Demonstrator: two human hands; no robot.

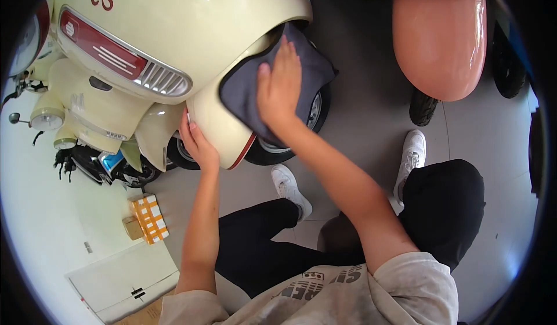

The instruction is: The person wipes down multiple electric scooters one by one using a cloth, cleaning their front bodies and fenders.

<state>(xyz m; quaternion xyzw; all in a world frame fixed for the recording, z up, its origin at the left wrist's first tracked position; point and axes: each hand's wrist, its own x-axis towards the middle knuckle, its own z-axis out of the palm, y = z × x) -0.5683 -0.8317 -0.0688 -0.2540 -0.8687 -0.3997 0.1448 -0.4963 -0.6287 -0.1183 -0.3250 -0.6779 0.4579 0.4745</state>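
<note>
A cream scooter with a red and chrome front trim stands in front of me. Over its front fender and part of the wheel lies a dark grey cloth. My right hand presses flat on the cloth, fingers stretched out and thumb apart. My left hand rests against the left side of the fender, its fingers extended along the surface and holding nothing. The cloth hides the fender's upper right part.
A pink scooter's front fender and tyre stand at the right. More scooters, including a cream one, line the left. A taped box sits by the white wall. My white shoes are on the grey tiled floor.
</note>
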